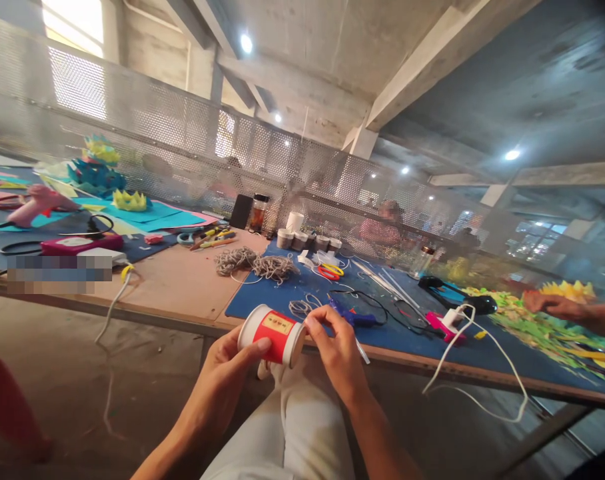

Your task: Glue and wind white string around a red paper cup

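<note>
A white paper cup with a red band and a small cream label lies on its side in the air, just in front of the table's edge and above my lap. My left hand is wrapped round its left part, thumb along the red band. At the cup's right end, the thumb and forefinger of my right hand are pinched together on the rim. Whether something thin is also between those fingertips cannot be made out. Behind the cup, a blue glue gun and a loose coil of cord lie on the table.
Bundles of grey-brown cord, small cups, red and yellow scissors and a pink power strip lie on the table. A pink glue gun is left. Another person's hand rests near paper scraps at right.
</note>
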{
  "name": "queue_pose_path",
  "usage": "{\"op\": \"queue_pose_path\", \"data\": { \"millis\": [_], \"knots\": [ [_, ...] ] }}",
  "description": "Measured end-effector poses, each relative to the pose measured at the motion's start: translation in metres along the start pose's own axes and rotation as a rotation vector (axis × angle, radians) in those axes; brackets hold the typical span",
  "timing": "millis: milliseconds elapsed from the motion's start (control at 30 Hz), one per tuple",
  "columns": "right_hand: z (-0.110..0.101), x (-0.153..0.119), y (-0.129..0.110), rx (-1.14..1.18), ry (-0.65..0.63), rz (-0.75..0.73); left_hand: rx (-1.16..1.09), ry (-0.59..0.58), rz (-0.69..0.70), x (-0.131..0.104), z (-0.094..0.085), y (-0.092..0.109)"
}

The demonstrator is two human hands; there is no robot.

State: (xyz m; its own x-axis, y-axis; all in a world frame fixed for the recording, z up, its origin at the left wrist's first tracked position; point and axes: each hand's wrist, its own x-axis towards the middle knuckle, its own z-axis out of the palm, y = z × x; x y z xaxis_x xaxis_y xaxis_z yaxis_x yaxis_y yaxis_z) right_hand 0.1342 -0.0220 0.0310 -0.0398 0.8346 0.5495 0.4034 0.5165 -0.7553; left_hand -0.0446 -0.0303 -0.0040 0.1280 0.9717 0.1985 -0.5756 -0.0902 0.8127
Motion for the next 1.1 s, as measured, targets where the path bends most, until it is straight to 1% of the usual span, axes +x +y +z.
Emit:
{"op": "queue_pose_path", "data": {
  "millis": [200,333,500,633,767,933,1100],
  "knots": [
    [0.003,0.0,0.001,0.042,0.003,0.021,0.008,0.023,-0.001,-0.001,0.002,0.001],
    [0.003,0.0,0.002,0.045,0.009,0.022,0.017,0.069,0.023,-0.002,0.006,0.002],
    [0.004,0.0,0.002,0.053,0.022,0.022,0.003,0.032,0.012,-0.004,0.007,0.002],
    [0.004,-0.001,0.002,0.083,0.02,0.034,0.0,0.053,0.024,-0.005,0.007,0.002],
    [0.005,-0.002,0.004,0.12,0.019,0.058,-0.008,0.03,0.014,-0.006,0.008,0.002],
    [0.007,-0.003,0.01,0.166,0.016,0.096,-0.012,0.047,0.029,-0.007,0.011,0.002],
    [0.01,-0.003,0.013,0.193,0.02,0.108,-0.023,0.017,0.01,-0.008,0.009,0.001]
  ]
}}
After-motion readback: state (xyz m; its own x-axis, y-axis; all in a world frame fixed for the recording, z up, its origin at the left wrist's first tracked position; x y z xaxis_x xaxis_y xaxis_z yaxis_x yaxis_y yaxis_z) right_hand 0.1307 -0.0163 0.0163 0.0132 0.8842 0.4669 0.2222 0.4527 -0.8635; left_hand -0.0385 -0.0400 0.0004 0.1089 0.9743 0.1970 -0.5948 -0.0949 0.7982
